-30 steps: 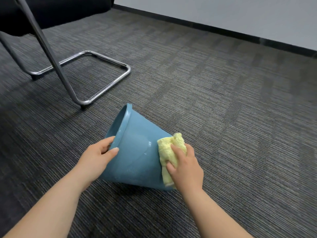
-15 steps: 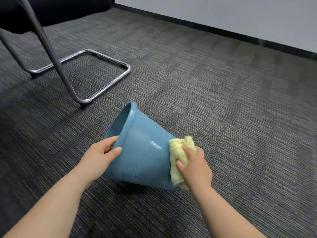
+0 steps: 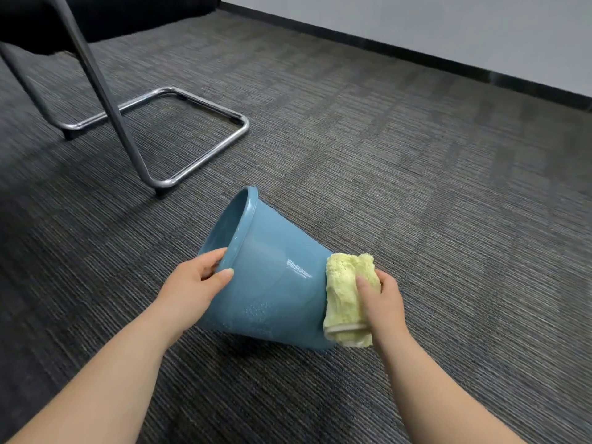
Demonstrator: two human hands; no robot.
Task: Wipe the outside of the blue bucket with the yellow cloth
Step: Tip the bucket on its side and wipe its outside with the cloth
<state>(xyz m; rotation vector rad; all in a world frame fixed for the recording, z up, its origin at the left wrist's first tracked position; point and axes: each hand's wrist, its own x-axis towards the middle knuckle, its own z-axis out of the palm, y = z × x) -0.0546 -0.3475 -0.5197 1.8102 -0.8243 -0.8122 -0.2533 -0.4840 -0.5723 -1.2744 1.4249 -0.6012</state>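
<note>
Left hand (image 3: 195, 283) grips the tipped bucket (image 3: 272, 277) rim, right hand (image 3: 382, 299) clutches the cloth (image 3: 344, 293) at its base; pushing could roll it.

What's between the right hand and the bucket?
In the head view, the folded yellow cloth lies between the right hand and the narrow bottom end of the blue bucket.

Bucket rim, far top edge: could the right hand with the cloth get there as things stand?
Probably yes: the blue bucket lies tipped, its upper wall bare between the yellow cloth in the right hand and the rim; the left hand grips lower down.
</note>
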